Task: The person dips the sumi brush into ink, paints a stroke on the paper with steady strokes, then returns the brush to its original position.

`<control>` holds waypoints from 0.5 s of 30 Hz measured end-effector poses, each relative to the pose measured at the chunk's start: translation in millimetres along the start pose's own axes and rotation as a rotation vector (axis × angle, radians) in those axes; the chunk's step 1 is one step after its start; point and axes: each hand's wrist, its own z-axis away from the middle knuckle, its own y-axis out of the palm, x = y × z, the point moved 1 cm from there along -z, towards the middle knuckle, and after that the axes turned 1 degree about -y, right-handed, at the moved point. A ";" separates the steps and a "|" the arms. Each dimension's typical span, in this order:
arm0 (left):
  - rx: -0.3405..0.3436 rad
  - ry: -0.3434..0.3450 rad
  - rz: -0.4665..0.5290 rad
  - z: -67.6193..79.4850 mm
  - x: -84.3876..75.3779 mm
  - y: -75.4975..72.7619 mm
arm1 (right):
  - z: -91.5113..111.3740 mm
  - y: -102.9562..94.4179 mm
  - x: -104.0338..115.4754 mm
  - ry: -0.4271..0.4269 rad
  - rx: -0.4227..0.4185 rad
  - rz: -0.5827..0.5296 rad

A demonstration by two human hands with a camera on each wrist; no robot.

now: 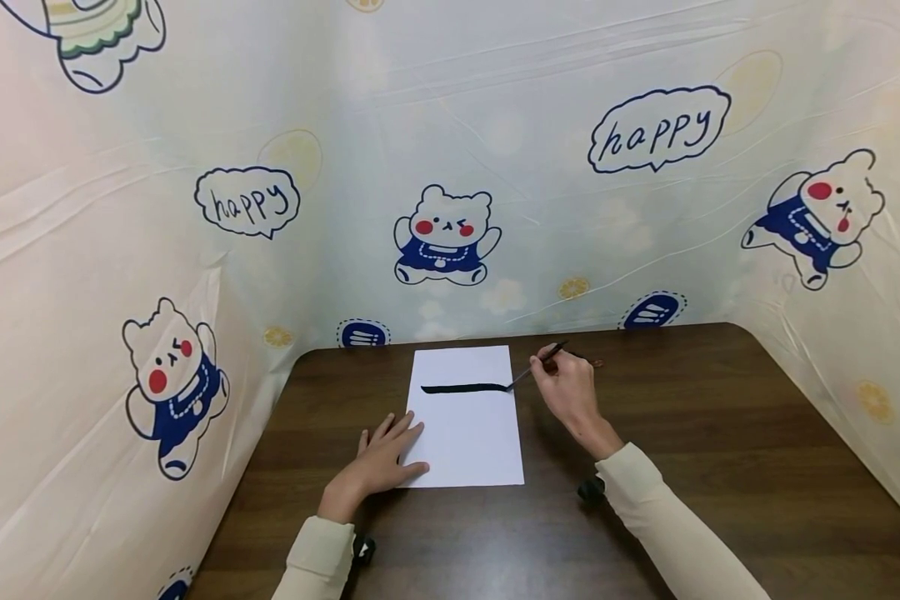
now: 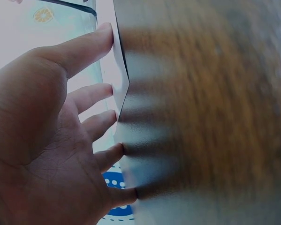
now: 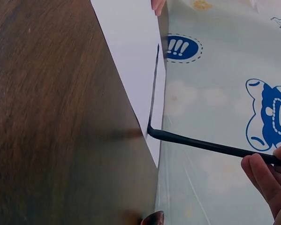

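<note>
A white sheet of paper [image 1: 465,442] lies on the dark wooden table, with one thick black horizontal stroke [image 1: 461,388] across its upper part. My right hand [image 1: 567,387] pinches a dark brush [image 1: 528,371] by its handle, to the right of the sheet. In the right wrist view the black tip of the brush [image 3: 192,141] is bent against the paper at the right end of the stroke. My left hand [image 1: 381,457] rests with spread fingers on the sheet's lower left edge. The left wrist view shows the thumb and some fingertips [image 2: 106,35] on the paper's edge.
The wooden table [image 1: 690,433] extends around the sheet. A small dark reddish object [image 3: 153,218] lies on the table beyond my right hand. Pale cloth [image 1: 532,250] printed with cartoon bears hangs behind the table and at both sides.
</note>
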 end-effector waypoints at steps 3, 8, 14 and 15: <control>0.005 0.003 0.001 0.4 -0.1 0.2 | -0.2 -1.6 0.4 -0.003 -0.005 0.008; 0.003 0.017 0.005 1.7 -0.7 -0.6 | -1.0 -3.1 0.3 -0.007 -0.007 0.019; 0.002 0.029 0.007 1.7 -0.7 -1.4 | -1.9 -4.7 -0.8 -0.019 -0.008 0.024; 0.002 0.030 0.007 1.6 -0.7 -1.3 | -1.9 -5.0 -1.0 -0.022 -0.006 0.022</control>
